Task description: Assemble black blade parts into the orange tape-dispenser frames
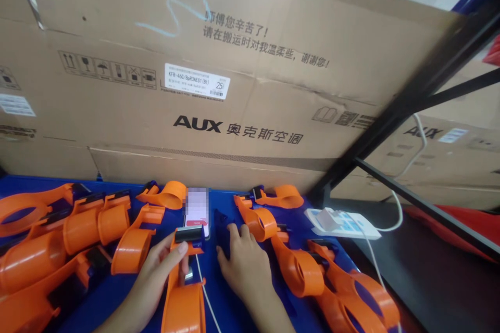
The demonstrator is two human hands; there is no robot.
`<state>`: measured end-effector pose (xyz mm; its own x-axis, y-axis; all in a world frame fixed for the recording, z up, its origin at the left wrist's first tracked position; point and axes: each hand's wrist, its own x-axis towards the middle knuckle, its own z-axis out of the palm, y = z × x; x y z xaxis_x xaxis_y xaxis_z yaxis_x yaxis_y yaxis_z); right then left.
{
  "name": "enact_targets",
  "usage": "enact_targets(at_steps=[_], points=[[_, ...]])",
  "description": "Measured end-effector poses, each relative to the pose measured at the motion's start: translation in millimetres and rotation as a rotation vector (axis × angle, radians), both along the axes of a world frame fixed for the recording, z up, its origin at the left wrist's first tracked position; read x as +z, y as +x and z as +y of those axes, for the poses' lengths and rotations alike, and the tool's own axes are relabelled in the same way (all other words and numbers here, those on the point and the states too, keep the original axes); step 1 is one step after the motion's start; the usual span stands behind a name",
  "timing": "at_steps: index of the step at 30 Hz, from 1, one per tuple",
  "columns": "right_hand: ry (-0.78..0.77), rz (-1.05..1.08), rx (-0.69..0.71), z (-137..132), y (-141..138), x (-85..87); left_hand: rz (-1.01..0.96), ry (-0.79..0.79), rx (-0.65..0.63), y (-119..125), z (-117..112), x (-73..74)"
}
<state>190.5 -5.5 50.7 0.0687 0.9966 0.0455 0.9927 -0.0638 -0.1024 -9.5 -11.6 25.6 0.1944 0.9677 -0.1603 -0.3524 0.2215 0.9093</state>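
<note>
My left hand (166, 260) grips an orange tape dispenser (183, 307) by its head, the thumb pressed beside the black roller and dark blue end piece. The dispenser's round hub points down towards the front edge of the view. To the right, my right hand (248, 263) reaches palm down over the blue surface (213, 281), fingers curved and thumb apart. Its fingertips are close to small dark blue parts (221, 218); whether they touch is hard to see against the blue. A phone (197, 208) with a lit, blurred screen lies just beyond my left hand.
Several orange dispensers (82, 229) lie at the left, and several more (299, 270) at the right. A white power strip (341, 222) with cables sits at the right edge. Behind stands a large cardboard box (250, 99), beside a black rack post (390, 125).
</note>
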Motion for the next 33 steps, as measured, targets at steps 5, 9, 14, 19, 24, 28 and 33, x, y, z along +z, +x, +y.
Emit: enact_targets(at_steps=[5,9,14,19,24,28,33], points=[[0.044,0.013,0.017,1.1,0.2,-5.0,0.018,0.033,-0.005,-0.7,2.4,-1.5],[0.144,0.123,0.029,-3.8,-1.5,2.7,0.039,0.054,-0.005,-0.3,3.4,-0.1],[0.162,0.525,0.362,-18.1,-6.3,24.7,0.050,0.084,-0.008,-1.6,5.4,-3.7],[0.172,0.652,0.434,-22.1,-11.8,23.4,0.044,0.083,-0.049,0.4,3.0,-1.6],[0.222,0.623,0.511,-19.6,-14.4,9.7,0.084,0.069,-0.021,6.0,-1.3,-2.1],[0.276,0.655,0.566,-20.2,-15.3,4.5,0.059,0.036,0.007,6.9,-1.7,-13.2],[0.214,0.657,0.633,-19.5,-16.0,2.5,-0.031,-0.071,0.058,5.5,-1.6,-19.3]])
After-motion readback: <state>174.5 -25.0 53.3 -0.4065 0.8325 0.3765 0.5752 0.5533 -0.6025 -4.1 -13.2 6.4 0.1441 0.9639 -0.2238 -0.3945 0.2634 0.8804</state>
